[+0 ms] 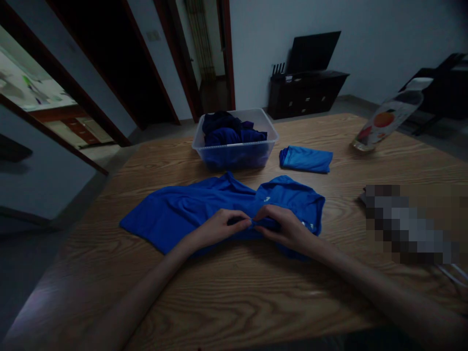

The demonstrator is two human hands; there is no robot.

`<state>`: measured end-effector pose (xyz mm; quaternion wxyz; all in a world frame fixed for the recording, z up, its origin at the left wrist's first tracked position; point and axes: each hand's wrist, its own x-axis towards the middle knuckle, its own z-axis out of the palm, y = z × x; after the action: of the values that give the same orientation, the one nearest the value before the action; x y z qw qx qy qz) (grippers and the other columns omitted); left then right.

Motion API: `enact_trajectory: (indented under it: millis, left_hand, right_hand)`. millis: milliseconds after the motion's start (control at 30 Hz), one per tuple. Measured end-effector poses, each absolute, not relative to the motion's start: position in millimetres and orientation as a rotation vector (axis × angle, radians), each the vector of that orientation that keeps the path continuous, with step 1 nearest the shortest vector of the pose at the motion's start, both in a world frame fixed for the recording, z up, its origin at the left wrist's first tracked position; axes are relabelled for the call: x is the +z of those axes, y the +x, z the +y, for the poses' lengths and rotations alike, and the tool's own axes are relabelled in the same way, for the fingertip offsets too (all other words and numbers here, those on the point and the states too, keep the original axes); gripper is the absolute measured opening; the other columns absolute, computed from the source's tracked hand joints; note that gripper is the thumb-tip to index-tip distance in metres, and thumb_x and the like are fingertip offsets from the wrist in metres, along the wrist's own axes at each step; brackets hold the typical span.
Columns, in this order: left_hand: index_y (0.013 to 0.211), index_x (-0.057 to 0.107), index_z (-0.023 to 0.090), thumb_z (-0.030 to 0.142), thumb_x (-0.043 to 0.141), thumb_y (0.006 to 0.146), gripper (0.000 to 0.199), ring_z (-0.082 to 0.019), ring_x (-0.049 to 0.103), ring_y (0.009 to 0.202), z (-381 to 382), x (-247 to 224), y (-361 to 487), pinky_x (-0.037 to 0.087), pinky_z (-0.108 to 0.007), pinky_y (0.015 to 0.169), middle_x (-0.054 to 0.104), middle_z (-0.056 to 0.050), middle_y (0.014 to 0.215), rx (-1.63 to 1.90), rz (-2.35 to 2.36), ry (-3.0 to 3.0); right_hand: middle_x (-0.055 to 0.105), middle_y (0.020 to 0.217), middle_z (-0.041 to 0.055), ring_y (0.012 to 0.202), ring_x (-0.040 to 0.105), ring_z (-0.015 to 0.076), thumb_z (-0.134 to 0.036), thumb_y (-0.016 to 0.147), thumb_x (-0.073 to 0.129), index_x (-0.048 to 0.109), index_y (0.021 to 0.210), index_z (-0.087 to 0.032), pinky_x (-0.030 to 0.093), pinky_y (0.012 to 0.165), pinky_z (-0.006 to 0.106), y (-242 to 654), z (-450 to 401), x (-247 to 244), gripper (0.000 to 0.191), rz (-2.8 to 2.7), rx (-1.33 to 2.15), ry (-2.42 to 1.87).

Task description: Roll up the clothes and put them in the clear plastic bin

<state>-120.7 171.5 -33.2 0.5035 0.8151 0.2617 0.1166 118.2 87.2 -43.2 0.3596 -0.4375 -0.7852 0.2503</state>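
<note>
A blue garment point(197, 202) lies spread on the wooden table in front of me, with small white marks on its right part. My left hand point(228, 224) pinches the garment's fabric near its middle, thumb and fingertips together. Right beside it, my right hand point(283, 226) also pinches the fabric, and the fingertips of both hands nearly meet. The left part of the garment spreads out flat toward the left, while the right part is bunched and partly hidden under my right hand.
Behind the garment stands a clear plastic bin point(237, 152) with dark blue cloth inside. A folded blue cloth point(309, 160) lies to its right. Farther right are a bottle point(389, 119) and a pixelated object point(409, 226) with a white cord. The wooden table point(226, 297) carries them all.
</note>
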Motion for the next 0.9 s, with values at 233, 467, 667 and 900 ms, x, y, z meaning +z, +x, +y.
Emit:
enact_trajectory:
  millis: [233,467,667,900]
  left_hand:
    - [0.108,0.077,0.017,0.048,0.068,0.096,0.035,-0.020,0.070,0.096,172.4,-42.6,-120.4,0.050,-0.026,0.084,0.078,-0.004,0.104,0.283,0.634,1.903]
    - [0.112,0.075,0.021,0.044,0.068,0.096,0.029,-0.021,0.071,0.100,162.9,-37.9,-117.8,0.050,-0.027,0.089,0.077,-0.002,0.108,0.395,0.686,2.100]
    - [0.116,0.075,0.020,0.048,0.065,0.097,0.035,-0.020,0.071,0.098,167.4,-40.2,-120.3,0.050,-0.026,0.086,0.077,-0.003,0.111,0.277,0.636,2.046]
    - [0.105,0.075,0.016,0.049,0.064,0.098,0.035,-0.018,0.069,0.091,171.8,-46.1,-122.1,0.049,-0.025,0.082,0.076,-0.004,0.100,0.258,0.630,1.962]
  right_hand:
    - [0.071,0.109,0.0087,0.100,0.069,0.0214,-0.030,0.101,0.062,0.063,0.115,-0.022,0.053,0.084,0.031,117.0,85.8,-47.1,0.017,-2.157,0.535,-1.123]
    - [0.074,0.103,0.0041,0.090,0.071,0.0187,-0.039,0.104,0.058,0.064,0.113,-0.021,0.050,0.077,0.027,117.1,87.3,-41.3,0.021,-2.024,0.806,-1.284]
    - [0.074,0.100,0.0050,0.089,0.071,0.0190,-0.028,0.100,0.063,0.065,0.107,-0.019,0.050,0.076,0.027,115.3,87.2,-44.1,0.012,-2.061,0.744,-1.223]
    - [0.073,0.104,0.0061,0.095,0.071,0.0202,-0.025,0.098,0.063,0.064,0.111,-0.021,0.051,0.080,0.028,112.3,83.2,-55.9,0.014,-2.121,0.612,-1.151]
